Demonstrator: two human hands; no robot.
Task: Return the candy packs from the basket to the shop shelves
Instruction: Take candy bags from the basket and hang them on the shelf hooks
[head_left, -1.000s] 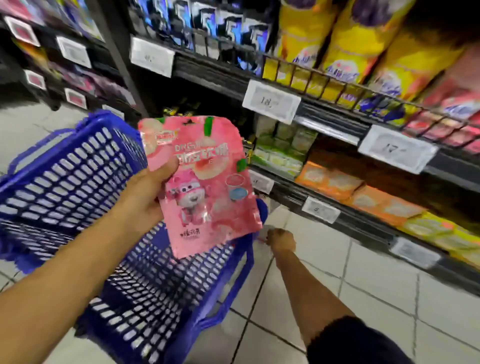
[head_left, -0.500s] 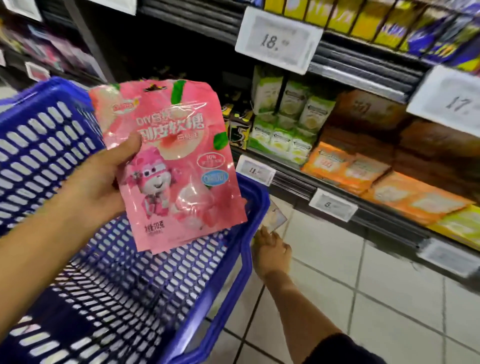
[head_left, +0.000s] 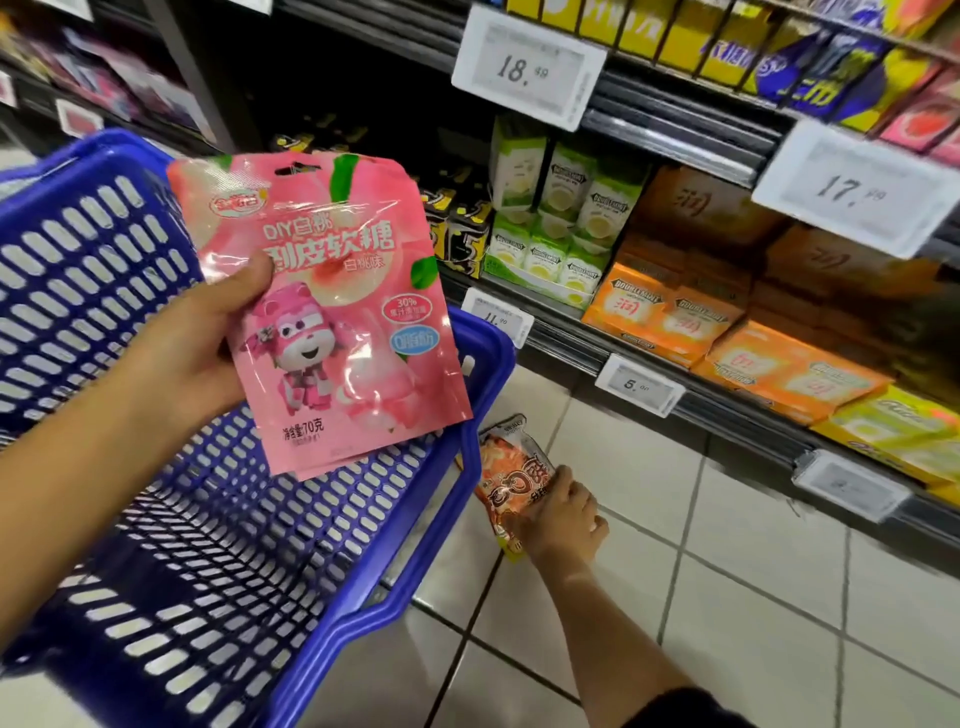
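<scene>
Pink candy pack (head_left: 332, 312) is held upright above the blue basket (head_left: 93, 291), left hand (head_left: 192, 353) gripping its edge at 9 o'clock, thumb on front. At 5 o'clock, right hand (head_left: 563, 514) grasps an orange pack (head_left: 511, 467) low over floor tiles (head_left: 753, 597). Shelves (head_left: 675, 114) stand at 1 o'clock.

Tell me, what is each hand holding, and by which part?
The left hand holds a pink candy pack by its left edge, thumb on the front. The right hand grips an orange pack by its lower end, down near the floor.
</scene>
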